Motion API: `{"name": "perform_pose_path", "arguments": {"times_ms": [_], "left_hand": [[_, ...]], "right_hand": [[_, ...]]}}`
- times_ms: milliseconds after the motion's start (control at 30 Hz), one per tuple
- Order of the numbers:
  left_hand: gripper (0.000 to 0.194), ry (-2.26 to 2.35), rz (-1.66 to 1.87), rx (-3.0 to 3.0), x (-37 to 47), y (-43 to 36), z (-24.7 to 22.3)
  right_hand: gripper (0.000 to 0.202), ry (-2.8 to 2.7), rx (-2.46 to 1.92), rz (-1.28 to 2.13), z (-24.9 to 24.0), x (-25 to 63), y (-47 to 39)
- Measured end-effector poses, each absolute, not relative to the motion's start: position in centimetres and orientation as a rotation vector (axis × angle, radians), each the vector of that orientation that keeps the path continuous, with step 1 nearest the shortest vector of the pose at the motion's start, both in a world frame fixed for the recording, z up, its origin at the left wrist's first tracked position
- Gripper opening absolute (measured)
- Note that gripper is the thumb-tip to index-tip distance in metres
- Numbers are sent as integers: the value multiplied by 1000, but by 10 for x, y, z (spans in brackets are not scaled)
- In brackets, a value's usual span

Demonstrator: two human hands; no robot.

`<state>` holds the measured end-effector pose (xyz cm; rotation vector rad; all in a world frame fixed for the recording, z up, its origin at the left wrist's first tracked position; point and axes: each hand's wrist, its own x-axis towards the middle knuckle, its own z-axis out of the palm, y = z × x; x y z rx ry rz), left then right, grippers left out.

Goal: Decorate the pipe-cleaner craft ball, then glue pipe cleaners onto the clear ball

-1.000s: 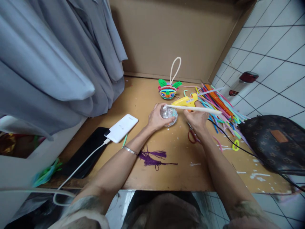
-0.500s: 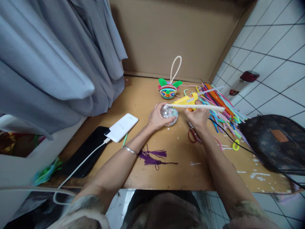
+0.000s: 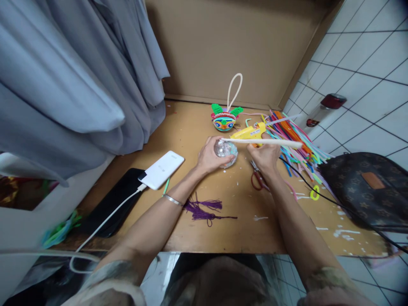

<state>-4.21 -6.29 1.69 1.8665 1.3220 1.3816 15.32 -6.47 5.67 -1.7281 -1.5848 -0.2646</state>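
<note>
My left hand [image 3: 210, 156] is wrapped round a clear plastic ball [image 3: 225, 152] with pale bits inside or on it. In my right hand [image 3: 265, 156] is a yellow glue gun [image 3: 249, 132], its nozzle pointing left at the top of the ball and a translucent glue stick [image 3: 283, 119] jutting from its back. A white pipe cleaner [image 3: 267, 142] stretches from the ball's top across the front of my right hand; I cannot tell whether the fingers touch it. Red-handled scissors [image 3: 256, 178] lie below my right wrist.
A colourful lion-head ornament [image 3: 224, 119] with a white loop stands behind the ball. Pipe cleaners [image 3: 296, 144] lie in a heap at right, near a brown bag [image 3: 360, 191]. Purple tassels [image 3: 204, 210], a white power bank [image 3: 164, 170] and a black tablet-like slab [image 3: 111, 212] are on the table. A black cord [image 3: 318, 193] runs rightward.
Almost nothing differs. Both hands keep the ball and the glue gun in place; the whole view has shifted very slightly.
</note>
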Motion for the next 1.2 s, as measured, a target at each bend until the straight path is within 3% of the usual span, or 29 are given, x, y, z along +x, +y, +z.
{"name": "perform_pose_path", "arguments": {"times_ms": [667, 1200], "left_hand": [[67, 1323, 1349, 1863, -42, -65, 21], [66, 1326, 1327, 1857, -43, -65, 22]], "right_hand": [[14, -1552, -1718, -293, 55, 153, -63], [23, -1555, -1755, -247, 56, 152, -63]]}}
